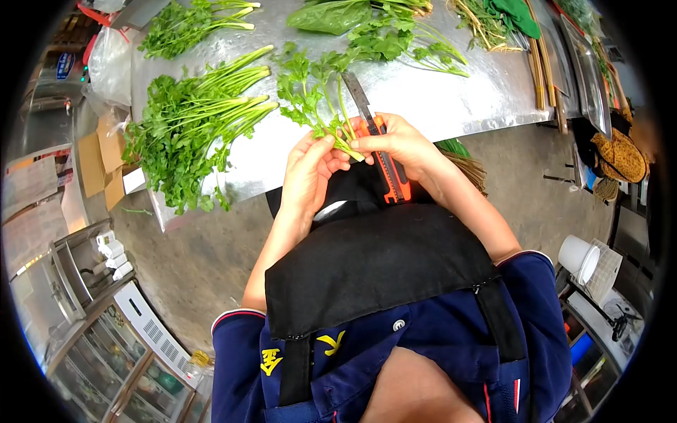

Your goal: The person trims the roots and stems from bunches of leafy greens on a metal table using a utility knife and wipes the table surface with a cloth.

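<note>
My left hand (310,166) is closed, pinching the base of a leafy celery sprig (310,106) at the table's front edge. The sprig's leaves point away from me over the table. My right hand (405,144) is closed round an orange and black utility knife (392,176), its blade out and pointing away from me. The thumb of that hand also presses on the sprig's stem base. Left of my hands, a big pile of celery (190,127) lies with its pale stem ends toward the right.
Along the metal table (451,106) lie another celery bunch (187,28), broad green leaves (331,17), loose sprigs (384,42) and a rooted bundle (486,25). Long sticks (543,63) lie at the right. A cardboard box (99,162) stands left; a white bucket (580,257) is at right.
</note>
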`<state>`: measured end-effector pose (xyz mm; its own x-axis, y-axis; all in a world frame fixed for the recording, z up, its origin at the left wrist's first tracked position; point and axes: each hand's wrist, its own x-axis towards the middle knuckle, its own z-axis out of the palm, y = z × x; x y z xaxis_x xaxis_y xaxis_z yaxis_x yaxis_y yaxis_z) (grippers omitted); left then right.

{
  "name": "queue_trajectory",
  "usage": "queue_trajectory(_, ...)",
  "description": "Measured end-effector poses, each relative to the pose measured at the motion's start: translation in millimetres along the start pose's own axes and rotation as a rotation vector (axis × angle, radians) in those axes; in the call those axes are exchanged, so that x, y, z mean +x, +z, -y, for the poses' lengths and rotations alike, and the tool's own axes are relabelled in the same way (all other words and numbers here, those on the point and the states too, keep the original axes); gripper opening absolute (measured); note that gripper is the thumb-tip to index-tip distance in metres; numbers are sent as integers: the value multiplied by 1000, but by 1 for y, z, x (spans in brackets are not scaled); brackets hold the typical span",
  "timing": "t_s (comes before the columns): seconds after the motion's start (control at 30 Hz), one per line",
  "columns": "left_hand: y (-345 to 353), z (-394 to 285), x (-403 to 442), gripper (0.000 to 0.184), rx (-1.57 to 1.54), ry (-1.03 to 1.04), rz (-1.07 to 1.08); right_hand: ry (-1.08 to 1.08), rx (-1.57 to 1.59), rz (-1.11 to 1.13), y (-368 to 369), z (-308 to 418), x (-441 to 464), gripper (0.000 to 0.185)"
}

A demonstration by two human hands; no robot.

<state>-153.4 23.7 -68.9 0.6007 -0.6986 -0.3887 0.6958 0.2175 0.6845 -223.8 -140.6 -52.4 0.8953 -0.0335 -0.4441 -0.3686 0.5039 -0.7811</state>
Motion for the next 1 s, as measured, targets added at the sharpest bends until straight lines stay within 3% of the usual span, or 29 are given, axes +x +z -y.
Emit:
queue_trajectory(0.67, 4, -2, -1, 18, 69, -23, -11, 26, -111, -19, 5, 4, -1, 24)
queue_trajectory(0.77, 6, 0, -1, 20, 195, 21, -43, -6, -172, 6, 1, -2, 3, 23)
queue_trajectory(1.0, 0, 3, 2, 18, 130, 18, -63, -8, -129, -26, 1, -4, 3, 23)
